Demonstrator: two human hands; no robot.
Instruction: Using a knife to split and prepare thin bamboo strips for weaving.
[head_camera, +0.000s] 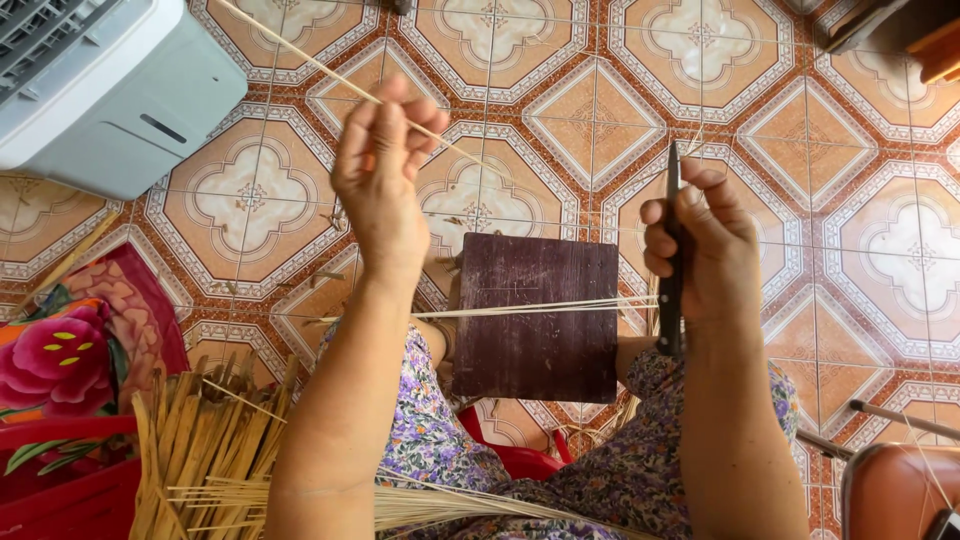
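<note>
You look down on a patterned tile floor (560, 90) in orange and cream that fills the view. At ten o'clock stands a pale grey appliance (110, 90) with a vented top. At eight o'clock lies a flowered cloth (60, 350), and just beside it, toward seven o'clock, a heap of split bamboo strips (205, 440). In the centre a dark purple-brown board (535, 315) rests over your lap, on your flower-print dress (450, 450). A few thin pale slivers (540, 307) lie across the board, running from nine to three o'clock.

Your left hand (380, 175), raised at eleven o'clock from centre, is pinched shut on a long thin bamboo stick (330, 70) that slants from the upper left down toward the board. Your right hand (700, 245), at three o'clock from centre, is clenched around a dark knife (670, 290) held upright, its blade tip pointing to twelve o'clock. The two hands are well apart, with the board between them.
</note>
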